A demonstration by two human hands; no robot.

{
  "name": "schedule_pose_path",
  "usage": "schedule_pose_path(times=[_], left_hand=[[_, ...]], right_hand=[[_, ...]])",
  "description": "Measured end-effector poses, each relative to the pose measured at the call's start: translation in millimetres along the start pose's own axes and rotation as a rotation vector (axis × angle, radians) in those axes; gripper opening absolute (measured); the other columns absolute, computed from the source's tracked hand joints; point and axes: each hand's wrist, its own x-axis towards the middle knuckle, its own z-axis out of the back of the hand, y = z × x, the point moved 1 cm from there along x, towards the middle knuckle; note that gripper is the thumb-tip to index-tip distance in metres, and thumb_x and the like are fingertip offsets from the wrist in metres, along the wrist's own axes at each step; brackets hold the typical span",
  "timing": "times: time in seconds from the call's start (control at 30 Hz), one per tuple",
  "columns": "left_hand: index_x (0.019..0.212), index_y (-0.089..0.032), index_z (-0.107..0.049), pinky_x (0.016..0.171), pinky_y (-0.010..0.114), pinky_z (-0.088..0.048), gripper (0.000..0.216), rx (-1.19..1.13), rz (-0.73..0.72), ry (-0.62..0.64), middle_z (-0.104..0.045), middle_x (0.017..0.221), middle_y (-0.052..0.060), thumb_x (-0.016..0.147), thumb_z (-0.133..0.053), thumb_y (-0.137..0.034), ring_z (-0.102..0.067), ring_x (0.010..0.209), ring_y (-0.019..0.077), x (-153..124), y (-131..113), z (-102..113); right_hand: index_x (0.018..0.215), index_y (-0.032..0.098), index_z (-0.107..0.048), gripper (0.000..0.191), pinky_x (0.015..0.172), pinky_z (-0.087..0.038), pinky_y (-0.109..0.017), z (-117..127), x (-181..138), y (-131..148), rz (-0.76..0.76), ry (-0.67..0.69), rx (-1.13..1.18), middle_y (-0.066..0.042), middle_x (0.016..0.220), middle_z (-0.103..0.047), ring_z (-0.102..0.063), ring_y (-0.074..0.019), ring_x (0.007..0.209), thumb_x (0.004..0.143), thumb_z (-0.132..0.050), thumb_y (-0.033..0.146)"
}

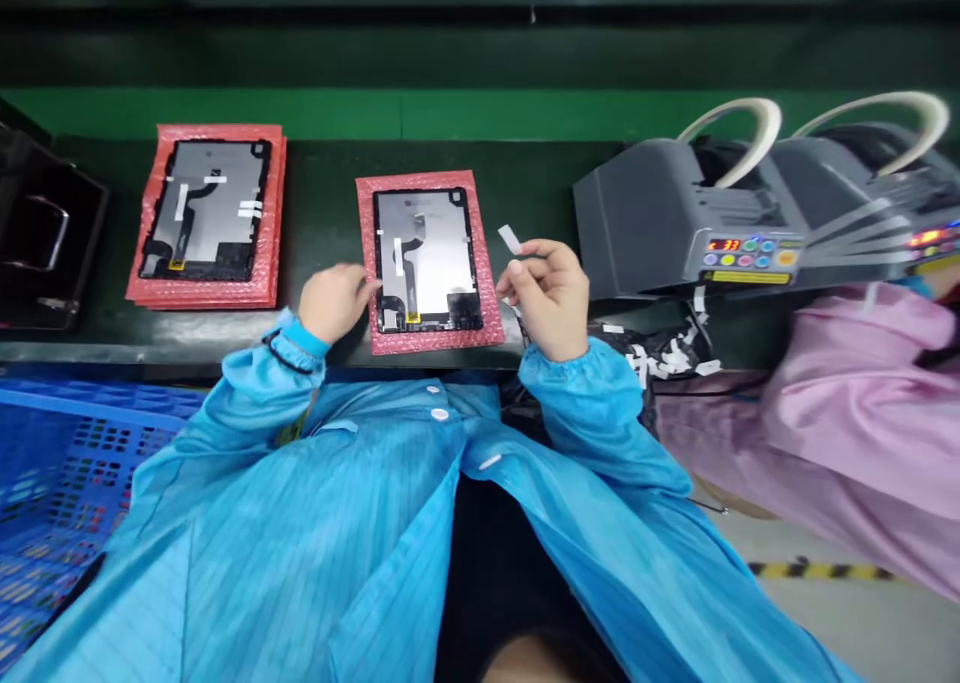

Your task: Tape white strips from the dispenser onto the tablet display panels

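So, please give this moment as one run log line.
left hand: at left edge of black-framed silver panel | right hand: pinching white rectangular strip | panel: on pinkish-red bubble-wrap sheet

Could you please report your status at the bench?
Right hand holding white tape strip. Left hand at left edge of display panel. Panel flat on red bubble wrap. Tape dispenser off right, apart from panel.

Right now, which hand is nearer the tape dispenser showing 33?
Right. The right hand is just left of the tape dispenser, a white strip at its fingertips; the left hand is farther away, by the tablet panel's left edge.
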Motion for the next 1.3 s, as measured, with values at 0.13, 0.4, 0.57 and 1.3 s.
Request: schedule_pose_path(times=[0.13, 0.4, 0.57, 1.3], left_hand=[[0.117, -0.019, -0.068, 0.111, 0.050, -0.033, 0.029, 0.079, -0.533, 0.127, -0.060, 0.136, 0.011, 0.092, -0.058, -0.031, -0.043, 0.134, 0.0327, 63, 0, -4], [0.114, -0.028, -0.068, 0.117, 0.062, -0.001, 0.051, -0.229, -0.551, 0.210, -0.058, 0.140, 0.001, 0.076, -0.071, -0.062, -0.031, 0.138, 0.0353, 105, 24, -32], [0.121, -0.030, -0.067, 0.117, 0.062, 0.004, 0.060, -0.226, -0.578, 0.222, -0.051, 0.148, 0.003, 0.075, -0.067, -0.068, -0.028, 0.141, 0.0376, 107, 30, -36], [0.101, -0.024, -0.073, 0.115, 0.062, -0.013, 0.049, -0.632, -0.338, 0.129, -0.069, 0.118, 0.009, 0.062, -0.086, -0.050, -0.037, 0.134, 0.0407, 104, 19, -30]], right_hand=[[0.082, 0.020, -0.052, 0.037, 0.045, -0.039, -0.020, -12, 34, -16, -0.167, 0.123, -0.010, 0.007, 0.053, -0.052, -0.047, -0.0065, 0.043, 0.081, -0.066, 0.054], [0.066, 0.018, -0.052, 0.017, 0.057, -0.039, -0.023, -54, 94, -26, -0.312, 0.314, -0.282, 0.006, 0.049, -0.044, -0.041, -0.0078, 0.048, 0.081, -0.057, 0.012], [0.064, 0.017, -0.055, 0.018, 0.072, -0.046, -0.028, -78, 108, -33, -0.314, 0.395, -0.497, 0.002, 0.052, -0.050, -0.054, -0.0132, 0.062, 0.081, -0.057, 0.014], [0.060, 0.020, -0.045, 0.037, 0.093, -0.049, -0.047, -76, 115, -27, -0.304, 0.244, -0.824, -0.007, 0.069, -0.056, -0.063, -0.0293, 0.094, 0.069, -0.078, 0.033]])
